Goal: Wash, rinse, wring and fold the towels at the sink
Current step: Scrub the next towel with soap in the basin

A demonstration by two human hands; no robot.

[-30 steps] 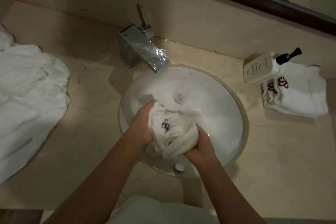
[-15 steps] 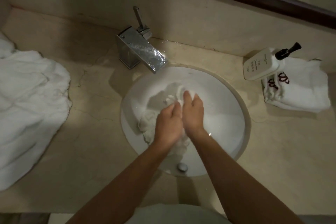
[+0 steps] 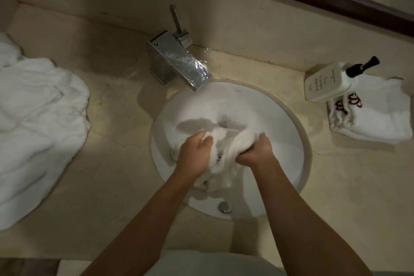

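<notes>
Over the round white basin (image 3: 280, 119): wet white hand towel (image 3: 224, 152), bunched; gripped by curled fingers of left hand (image 3: 196, 152) and right hand (image 3: 254, 151); risk: water flung onto beige stone counter (image 3: 116, 186) if wrung carelessly.

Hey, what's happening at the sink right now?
A person is washing a small white towel in the round sink. The left hand and right hand both grip the bunched cloth over the basin, under the faucet. A heap of white towels lies on the counter to the left; a folded towel and a soap bottle sit to the right.
</notes>
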